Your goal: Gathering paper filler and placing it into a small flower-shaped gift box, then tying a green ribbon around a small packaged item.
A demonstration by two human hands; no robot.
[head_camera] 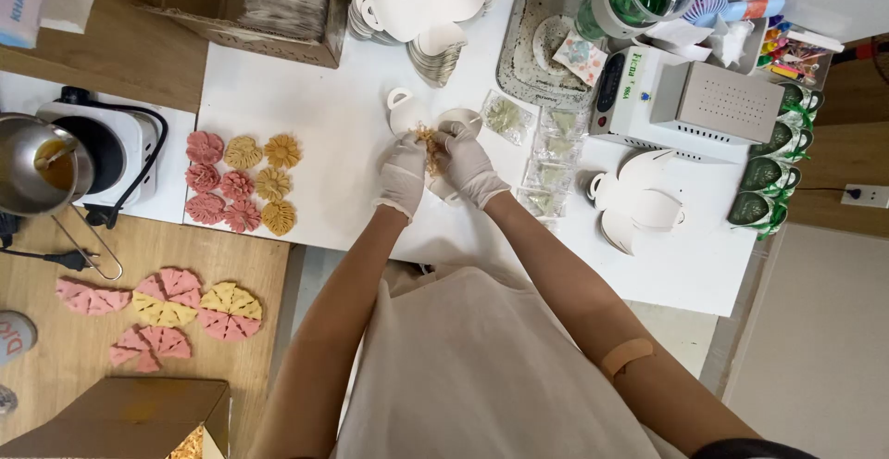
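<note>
- Pink and yellow flower-shaped pieces [243, 184] lie in 3 rows at the left of the white table [324, 116], well apart from the hands; their like suggests the held thing is light, dry and crumbly.
- White-gloved, the left hand [404, 175] curls its fingers about a small tan, frilly piece [429, 139], pinching it from its side.
- That tan piece sits between both hands, just above the table's middle, beside a white paper cup-shaped cutout [405, 107].
- I judge it fragile and nearly weightless: it is best held by light fingertip pressure at its edges, not squeezed across the thin frills.
- The right hand [468, 161], also gloved, pinches the piece from the other side, fingertips pressed close together.
- Small clear packets [546, 158] lie just right of the hands.
- Hard to make out: the gloves cover most of the piece, so its full shape and underside stay hidden, and I cannot tell whether it rests on the table.
</note>
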